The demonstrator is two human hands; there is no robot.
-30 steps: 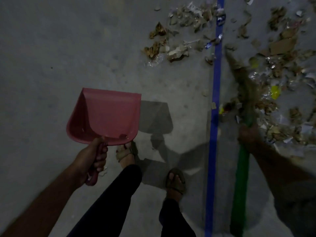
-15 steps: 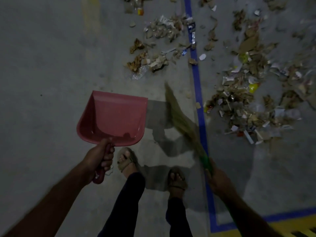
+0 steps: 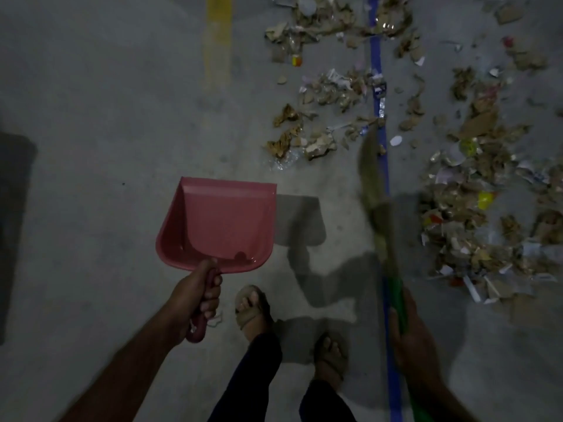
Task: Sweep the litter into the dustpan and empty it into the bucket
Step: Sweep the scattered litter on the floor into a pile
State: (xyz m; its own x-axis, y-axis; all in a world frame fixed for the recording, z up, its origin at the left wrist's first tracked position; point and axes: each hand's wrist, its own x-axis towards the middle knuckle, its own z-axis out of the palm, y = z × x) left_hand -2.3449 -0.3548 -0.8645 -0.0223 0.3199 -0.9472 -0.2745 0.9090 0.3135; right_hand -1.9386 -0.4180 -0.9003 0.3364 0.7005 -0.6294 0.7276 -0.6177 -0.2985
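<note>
Early stage: dustpan (image 3: 219,226) empty, held above the floor (image 3: 91,147) by left hand (image 3: 195,296), fingers clamped on its handle. Right hand (image 3: 409,336) grips the blurred broom (image 3: 376,205). Litter (image 3: 475,214) lies unswept ahead and right, straddling the blue line (image 3: 379,95). No bucket visible; feet (image 3: 251,306) stand near.

Bare forearms (image 3: 131,357); dark trousers (image 3: 249,382); 2 tan strapped sandals (image 3: 251,309).
</note>
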